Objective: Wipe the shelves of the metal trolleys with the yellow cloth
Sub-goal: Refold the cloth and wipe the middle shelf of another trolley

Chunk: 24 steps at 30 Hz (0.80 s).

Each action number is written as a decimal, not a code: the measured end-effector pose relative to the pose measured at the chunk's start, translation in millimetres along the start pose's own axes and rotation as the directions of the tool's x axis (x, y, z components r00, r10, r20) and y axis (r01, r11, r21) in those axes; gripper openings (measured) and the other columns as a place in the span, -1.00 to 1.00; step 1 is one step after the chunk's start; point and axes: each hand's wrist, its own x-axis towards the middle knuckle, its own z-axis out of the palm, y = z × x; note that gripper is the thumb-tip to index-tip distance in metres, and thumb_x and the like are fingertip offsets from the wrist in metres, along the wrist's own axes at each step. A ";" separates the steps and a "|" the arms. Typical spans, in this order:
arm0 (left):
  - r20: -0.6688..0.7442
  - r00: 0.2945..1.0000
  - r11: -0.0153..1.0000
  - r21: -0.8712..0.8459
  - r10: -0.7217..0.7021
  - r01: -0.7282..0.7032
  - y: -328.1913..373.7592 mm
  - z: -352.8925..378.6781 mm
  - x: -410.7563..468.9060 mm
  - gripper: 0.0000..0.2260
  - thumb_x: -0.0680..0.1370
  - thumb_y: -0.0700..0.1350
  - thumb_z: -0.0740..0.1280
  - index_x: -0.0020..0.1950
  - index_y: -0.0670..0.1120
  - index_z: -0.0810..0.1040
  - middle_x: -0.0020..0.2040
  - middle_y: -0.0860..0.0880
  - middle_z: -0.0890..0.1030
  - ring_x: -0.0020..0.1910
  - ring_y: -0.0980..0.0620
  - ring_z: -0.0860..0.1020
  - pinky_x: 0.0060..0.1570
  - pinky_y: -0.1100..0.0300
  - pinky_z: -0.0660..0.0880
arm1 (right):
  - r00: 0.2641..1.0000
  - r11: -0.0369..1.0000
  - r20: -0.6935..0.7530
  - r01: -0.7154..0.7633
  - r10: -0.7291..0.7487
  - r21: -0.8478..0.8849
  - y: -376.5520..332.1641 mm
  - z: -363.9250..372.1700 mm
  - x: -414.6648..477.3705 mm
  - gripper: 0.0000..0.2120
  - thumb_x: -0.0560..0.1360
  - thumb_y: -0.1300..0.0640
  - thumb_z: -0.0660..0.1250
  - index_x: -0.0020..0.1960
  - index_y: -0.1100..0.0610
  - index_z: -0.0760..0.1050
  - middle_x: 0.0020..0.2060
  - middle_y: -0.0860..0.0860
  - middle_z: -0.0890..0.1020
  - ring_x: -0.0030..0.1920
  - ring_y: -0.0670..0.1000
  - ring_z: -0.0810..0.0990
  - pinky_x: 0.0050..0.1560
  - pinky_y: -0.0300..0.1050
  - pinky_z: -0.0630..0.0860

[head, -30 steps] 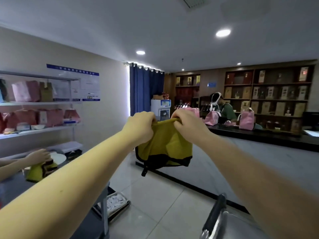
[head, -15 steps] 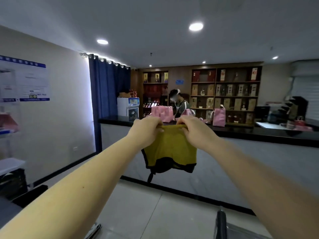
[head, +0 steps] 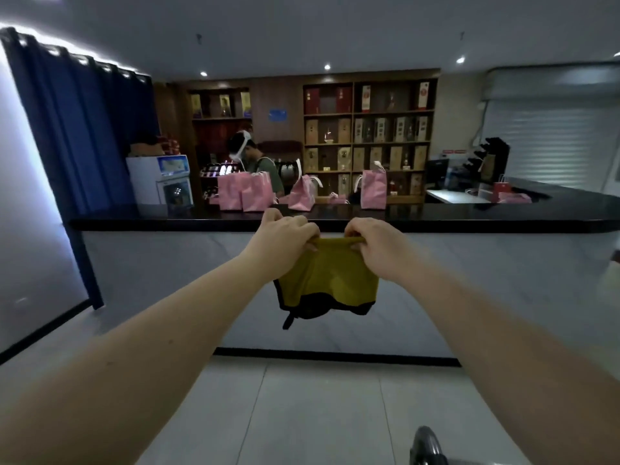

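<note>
Though limp, black-edged yellow cloth (head: 327,280).

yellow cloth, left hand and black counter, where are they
yellow cloth (head: 327,276): head view, middle of hanging panel
left hand (head: 285,235): head view, back of hand
black counter (head: 503,214): head view, bare top surface

A shop: a long black counter (head: 469,214) with pink gift bags (head: 373,189), before shelves of boxed goods (head: 385,129).
</note>
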 end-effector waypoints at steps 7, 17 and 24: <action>-0.030 0.974 0.975 -0.001 0.223 -0.223 -40.5 142.4 83.4 -0.82 0.65 0.03 0.13 0.15 0.06 0.48 0.04 0.07 0.54 0.01 0.02 0.54 0.16 0.02 0.20 | 0.985 0.978 0.047 -0.160 0.168 -0.136 79.8 83.1 65.4 -0.82 0.56 0.27 0.25 0.10 0.07 0.50 0.03 -0.03 0.53 0.04 -0.01 0.47 0.01 -0.15 0.38; -0.065 0.909 0.902 -0.117 0.412 -0.417 -13.1 307.0 239.2 -0.82 0.59 -0.17 0.19 0.17 -0.03 0.44 0.04 -0.01 0.51 0.05 -0.08 0.52 0.11 0.02 0.26 | 0.875 0.840 0.007 -0.463 0.484 -0.282 222.5 142.7 129.9 -0.80 0.53 0.26 0.20 0.09 0.05 0.47 -0.02 -0.02 0.48 0.02 0.03 0.43 -0.08 -0.05 0.38; -0.091 0.936 0.786 -0.520 0.339 -0.335 53.0 418.3 363.0 -0.81 0.65 -0.01 0.16 0.17 0.04 0.53 0.09 0.03 0.56 0.10 -0.04 0.50 0.01 0.08 0.14 | 0.770 0.708 -0.074 -0.616 0.634 -0.344 358.3 158.0 145.8 -0.78 0.57 0.28 0.16 0.09 0.01 0.44 0.02 -0.01 0.50 0.04 0.06 0.44 0.05 0.03 0.46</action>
